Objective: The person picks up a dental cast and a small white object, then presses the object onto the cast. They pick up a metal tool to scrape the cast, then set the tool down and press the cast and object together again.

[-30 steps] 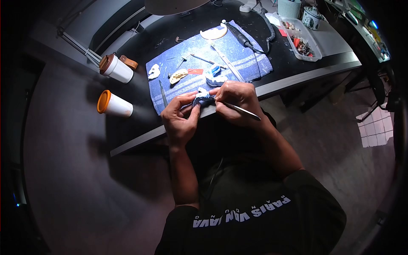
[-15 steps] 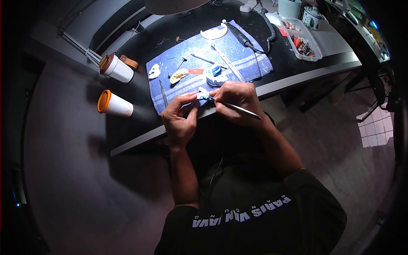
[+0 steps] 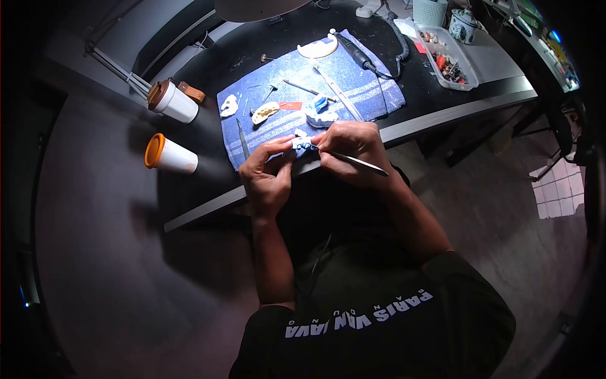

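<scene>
Between my hands, over the table's front edge, is a small white and blue dental piece [image 3: 302,143]. My left hand [image 3: 268,177] pinches its left side between thumb and fingers. My right hand [image 3: 353,151] is closed round a thin metal tool [image 3: 363,164], whose tip end points at the piece; the exact contact is too small to tell. Just beyond, a white cast with a blue part [image 3: 320,114] lies on the blue towel [image 3: 385,95]. A cream dental model [image 3: 266,114] and a red strip [image 3: 290,106] lie to its left.
Two lidded cups [image 3: 180,106] [image 3: 177,156] stand at the left. A black handpiece [image 3: 355,52] lies on the towel's back right, its coiled cord running behind. A clear box [image 3: 453,63] of small parts sits at the right. A lamp [image 3: 262,7] hangs above.
The small piece has turned slightly between my fingers, and the tool in my right hand has shifted very slightly.
</scene>
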A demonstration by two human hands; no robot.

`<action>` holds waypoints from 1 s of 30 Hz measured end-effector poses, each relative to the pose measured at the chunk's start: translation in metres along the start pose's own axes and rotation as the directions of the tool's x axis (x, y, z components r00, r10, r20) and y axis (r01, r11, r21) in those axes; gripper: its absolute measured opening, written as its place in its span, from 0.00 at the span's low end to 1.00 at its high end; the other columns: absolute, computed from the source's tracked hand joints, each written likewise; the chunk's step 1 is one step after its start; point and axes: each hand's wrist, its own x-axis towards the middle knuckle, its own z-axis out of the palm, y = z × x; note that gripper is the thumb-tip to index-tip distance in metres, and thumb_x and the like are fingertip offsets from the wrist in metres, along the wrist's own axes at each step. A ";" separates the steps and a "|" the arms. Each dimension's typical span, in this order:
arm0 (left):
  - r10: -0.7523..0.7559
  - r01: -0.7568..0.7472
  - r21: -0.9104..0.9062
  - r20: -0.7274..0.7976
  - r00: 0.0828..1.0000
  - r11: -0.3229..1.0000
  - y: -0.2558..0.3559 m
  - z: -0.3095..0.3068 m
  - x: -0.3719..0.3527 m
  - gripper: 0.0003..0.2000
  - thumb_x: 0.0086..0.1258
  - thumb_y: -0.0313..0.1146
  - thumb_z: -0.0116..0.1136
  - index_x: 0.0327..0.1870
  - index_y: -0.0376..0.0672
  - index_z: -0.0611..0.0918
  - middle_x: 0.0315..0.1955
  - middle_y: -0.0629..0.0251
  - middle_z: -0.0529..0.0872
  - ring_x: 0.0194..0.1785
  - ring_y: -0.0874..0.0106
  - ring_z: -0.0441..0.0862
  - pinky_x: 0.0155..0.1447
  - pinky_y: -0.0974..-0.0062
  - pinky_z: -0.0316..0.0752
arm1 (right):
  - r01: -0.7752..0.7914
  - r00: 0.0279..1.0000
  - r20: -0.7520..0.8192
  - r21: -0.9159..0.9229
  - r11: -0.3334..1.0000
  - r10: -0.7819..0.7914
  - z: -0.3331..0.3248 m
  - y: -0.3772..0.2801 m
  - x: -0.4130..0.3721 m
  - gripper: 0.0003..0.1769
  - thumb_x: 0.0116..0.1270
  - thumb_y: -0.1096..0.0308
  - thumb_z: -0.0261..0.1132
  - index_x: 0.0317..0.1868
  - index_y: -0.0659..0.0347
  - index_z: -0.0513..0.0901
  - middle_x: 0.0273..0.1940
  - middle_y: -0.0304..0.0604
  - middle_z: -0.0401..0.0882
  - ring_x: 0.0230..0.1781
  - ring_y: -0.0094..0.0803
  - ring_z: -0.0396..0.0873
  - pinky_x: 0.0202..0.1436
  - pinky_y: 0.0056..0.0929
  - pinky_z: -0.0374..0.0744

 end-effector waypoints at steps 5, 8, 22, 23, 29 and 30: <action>0.009 -0.010 -0.013 -0.033 0.999 1.000 0.000 0.002 0.000 0.09 0.70 0.12 0.69 0.47 0.33 0.91 0.51 0.54 0.95 0.58 0.66 0.93 0.65 0.69 0.86 | 0.016 1.000 -0.025 -0.012 1.000 -0.017 0.002 -0.001 0.001 0.05 0.59 0.84 0.74 0.32 0.69 0.85 0.31 0.44 0.86 0.43 0.33 0.94 0.49 0.32 0.90; 0.031 -0.030 0.011 -0.021 0.999 0.999 -0.003 0.001 0.001 0.10 0.69 0.11 0.69 0.47 0.33 0.90 0.52 0.53 0.95 0.59 0.66 0.92 0.67 0.68 0.85 | 0.052 0.999 -0.009 -0.031 0.998 -0.053 0.000 0.001 0.001 0.05 0.59 0.84 0.73 0.31 0.69 0.84 0.30 0.43 0.85 0.41 0.32 0.93 0.50 0.33 0.90; 0.013 -0.013 0.004 -0.034 0.999 1.000 -0.002 0.000 0.000 0.09 0.69 0.14 0.70 0.47 0.33 0.90 0.51 0.53 0.95 0.58 0.66 0.93 0.63 0.69 0.87 | 0.036 0.999 -0.009 -0.009 0.999 -0.036 0.001 0.001 0.001 0.06 0.59 0.83 0.70 0.29 0.66 0.81 0.26 0.38 0.81 0.28 0.21 0.84 0.59 0.40 0.92; 0.022 -0.022 0.013 -0.027 0.999 1.000 -0.003 0.000 0.001 0.09 0.69 0.13 0.70 0.47 0.33 0.90 0.51 0.53 0.95 0.58 0.66 0.93 0.63 0.69 0.88 | 0.027 1.000 -0.007 -0.011 1.000 -0.027 0.001 0.000 0.002 0.06 0.59 0.83 0.70 0.29 0.66 0.81 0.26 0.38 0.81 0.28 0.21 0.84 0.59 0.40 0.92; 0.015 -0.015 -0.034 -0.007 1.000 0.999 0.000 0.000 0.000 0.09 0.70 0.13 0.70 0.49 0.30 0.88 0.53 0.50 0.93 0.59 0.64 0.92 0.64 0.68 0.90 | -0.003 1.000 0.004 -0.014 1.000 0.003 0.001 -0.001 0.002 0.06 0.60 0.83 0.70 0.30 0.66 0.81 0.26 0.38 0.81 0.30 0.22 0.86 0.58 0.38 0.91; 0.015 -0.015 -0.043 -0.005 1.000 0.999 0.000 0.000 -0.001 0.09 0.70 0.13 0.70 0.50 0.29 0.88 0.53 0.50 0.92 0.59 0.64 0.92 0.64 0.68 0.90 | -0.006 1.000 0.010 -0.025 1.000 0.006 -0.001 -0.003 0.002 0.05 0.60 0.83 0.70 0.30 0.66 0.81 0.27 0.39 0.81 0.32 0.23 0.88 0.56 0.36 0.91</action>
